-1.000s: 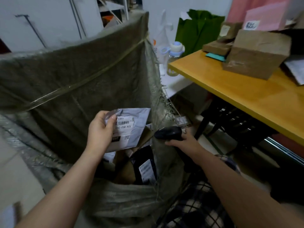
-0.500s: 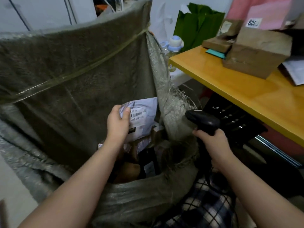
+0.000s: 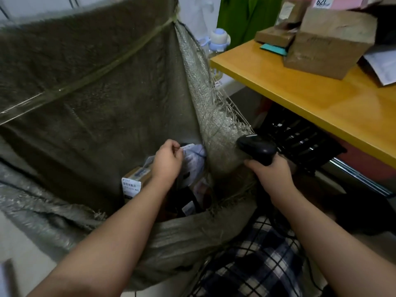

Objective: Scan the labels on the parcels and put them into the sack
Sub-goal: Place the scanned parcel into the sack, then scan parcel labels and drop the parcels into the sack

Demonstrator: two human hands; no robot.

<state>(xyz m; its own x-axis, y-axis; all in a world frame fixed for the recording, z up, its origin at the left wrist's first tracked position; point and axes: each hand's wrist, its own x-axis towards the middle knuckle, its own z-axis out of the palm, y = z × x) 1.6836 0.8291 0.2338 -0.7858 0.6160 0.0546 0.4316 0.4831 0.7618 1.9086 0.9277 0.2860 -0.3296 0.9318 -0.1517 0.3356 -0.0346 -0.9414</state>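
1. The fingers (image 3: 171, 146) of the left hand (image 3: 168, 162) are curling round the upper edge of a grey parcel (image 3: 194, 166), pinching its crumpled plastic.
2. The grey parcel is hanging low inside the sack (image 3: 96, 93), touching the right inner wall, with its label partly hidden behind the hand.
3. The fingers (image 3: 251, 163) of the right hand (image 3: 272, 177) are clenching the handle of a black scanner (image 3: 257, 150), which is sitting just outside the sack's frayed right edge with its head pointing up and left.
4. A small cardboard box (image 3: 136, 177) with a white label is lying in the sack just left of the left wrist, and darker labelled packets (image 3: 188, 207) are lying below the grey parcel.
5. The sack is standing open, its back wall rising high and its near rim sagging under the left forearm.
6. A yellow table (image 3: 321, 99) is standing to the right, carrying brown cartons (image 3: 330, 41). A black crate (image 3: 300, 142) is sitting beneath it, and a bottle (image 3: 219, 39) is standing behind the sack.
7. Plaid cloth (image 3: 267, 264) is showing under the right forearm.
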